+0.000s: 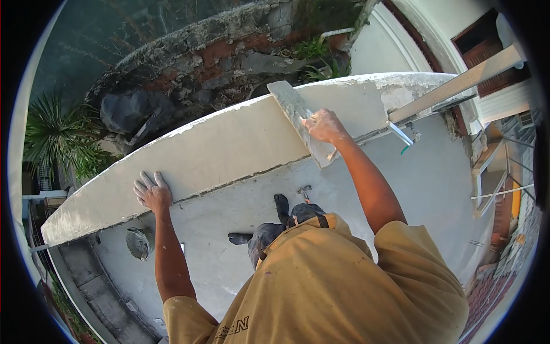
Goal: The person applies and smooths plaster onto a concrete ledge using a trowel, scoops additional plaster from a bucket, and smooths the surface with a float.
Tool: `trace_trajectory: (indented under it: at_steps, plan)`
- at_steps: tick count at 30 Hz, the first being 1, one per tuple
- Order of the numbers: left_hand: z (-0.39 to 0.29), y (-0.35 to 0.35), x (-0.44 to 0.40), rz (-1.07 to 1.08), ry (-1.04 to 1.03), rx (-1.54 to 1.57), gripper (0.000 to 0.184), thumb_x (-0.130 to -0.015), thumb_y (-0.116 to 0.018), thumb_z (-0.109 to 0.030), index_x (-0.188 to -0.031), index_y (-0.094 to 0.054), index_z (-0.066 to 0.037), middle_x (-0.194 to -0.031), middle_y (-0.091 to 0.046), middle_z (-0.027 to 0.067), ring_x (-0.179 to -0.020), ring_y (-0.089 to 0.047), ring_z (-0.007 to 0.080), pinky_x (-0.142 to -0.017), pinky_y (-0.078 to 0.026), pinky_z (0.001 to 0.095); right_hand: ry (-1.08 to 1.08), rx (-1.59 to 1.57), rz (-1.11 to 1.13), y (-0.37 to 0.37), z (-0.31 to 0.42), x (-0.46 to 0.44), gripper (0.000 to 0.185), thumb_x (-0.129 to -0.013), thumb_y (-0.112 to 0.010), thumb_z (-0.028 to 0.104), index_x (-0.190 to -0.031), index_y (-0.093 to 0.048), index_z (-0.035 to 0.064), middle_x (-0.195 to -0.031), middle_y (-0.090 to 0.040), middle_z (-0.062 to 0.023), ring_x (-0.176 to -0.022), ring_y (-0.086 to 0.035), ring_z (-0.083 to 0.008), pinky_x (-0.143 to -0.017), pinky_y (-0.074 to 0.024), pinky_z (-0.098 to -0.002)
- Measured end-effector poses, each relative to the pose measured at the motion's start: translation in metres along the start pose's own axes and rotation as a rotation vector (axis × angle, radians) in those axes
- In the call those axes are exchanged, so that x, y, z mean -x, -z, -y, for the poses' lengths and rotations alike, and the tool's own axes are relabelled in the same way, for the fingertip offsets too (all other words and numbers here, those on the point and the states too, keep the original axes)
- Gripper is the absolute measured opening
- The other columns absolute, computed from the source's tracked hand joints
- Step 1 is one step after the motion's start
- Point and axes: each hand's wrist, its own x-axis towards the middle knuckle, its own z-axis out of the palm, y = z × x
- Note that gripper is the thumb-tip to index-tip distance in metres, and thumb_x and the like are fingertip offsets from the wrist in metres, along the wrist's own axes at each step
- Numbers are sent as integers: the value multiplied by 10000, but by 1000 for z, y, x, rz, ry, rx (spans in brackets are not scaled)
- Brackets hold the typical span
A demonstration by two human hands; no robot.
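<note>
Across the low curved wall, coated in smooth pale plaster with a chipped white outer edge, lies a long, flat rectangular float, set aslant, its upper side crusted with rough grey mortar. The right hand, dusted white over the knuckles, has its fingers clenched around the float's grip, near the middle of the board. Well apart, the left hand rests palm down on the plastered surface near the inner edge, fingers released and spread, whitened with residue. Below, on the smooth grey floor, sit a round mortar-smeared bucket and, near the dark shoes, a small metal-headed tool
</note>
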Motion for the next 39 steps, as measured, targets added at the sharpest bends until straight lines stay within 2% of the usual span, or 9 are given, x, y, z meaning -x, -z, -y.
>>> trace_trajectory:
  at_steps: [4,7,8,9,13,17,22,31,39]
  plan:
    - [3,2,0,-6,-13,23,694,-958,-349,-569,-1494,-300,-132,-1543,-211,223,-1436,-153,387,-1141,-119,535,61,-156,298,29,19,34,445,-829,-674,390,-1058,-698,9,-1018,-688,-222,-999,-645,-352,-907,-481,-393]
    - [5,1,6,3,-3,38,698,-956,-348,-568,-1496,-295,-128,-1541,-210,230,-1435,-151,395,-1142,-113,535,-36,-184,-125,52,-60,1,386,-847,-667,365,-1003,-718,15,-922,-702,-216,-884,-680,-286,-826,-504,-390]
    - [4,3,3,1,-8,38,700,-955,-348,-567,-1496,-294,-126,-1540,-210,233,-1434,-149,397,-1142,-112,535,-121,-109,-131,70,-87,-13,360,-891,-641,362,-901,-724,12,-640,-634,-110,-508,-584,-181,-448,-460,-346]
    - [4,3,2,-4,-7,39,701,-955,-348,-566,-1496,-292,-124,-1539,-209,236,-1434,-148,400,-1142,-111,535,-260,-123,-128,83,-108,-25,375,-903,-623,367,-849,-718,8,-549,-553,-58,-403,-503,-150,-353,-381,-331]
    - [3,2,1,-13,-6,41,703,-955,-346,-562,-1498,-285,-120,-1537,-202,248,-1434,-141,407,-1143,-106,534,-221,-123,-88,49,-76,-21,368,-903,-621,350,-835,-720,2,-569,-561,-64,-430,-519,-164,-367,-390,-340]
    - [6,2,4,3,-11,41,706,-956,-340,-562,-1500,-277,-116,-1541,-189,247,-1438,-130,405,-1144,-103,534,64,-24,136,-15,40,15,385,-842,-647,360,-866,-687,-22,-914,-664,-285,-890,-647,-414,-817,-493,-445]
    - [5,6,4,2,-28,73,710,-953,-346,-567,-1497,-284,-115,-1540,-193,243,-1434,-136,408,-1144,-102,537,315,-42,538,-16,94,65,374,-827,-665,343,-935,-700,-13,-981,-679,-229,-945,-644,-381,-868,-491,-417]
    - [7,1,3,-26,-29,56,711,-946,-374,-564,-1491,-299,-112,-1527,-213,255,-1425,-158,410,-1135,-121,547,520,337,42,10,24,-36,409,-791,-690,386,-1134,-697,164,-1022,-688,-180,-970,-643,-359,-900,-479,-439]
    - [7,0,2,-17,-30,51,716,-945,-369,-562,-1490,-296,-104,-1525,-213,264,-1426,-155,416,-1135,-115,549,489,250,331,7,8,55,418,-794,-681,402,-1098,-710,116,-1050,-674,-213,-1001,-636,-362,-924,-474,-414]
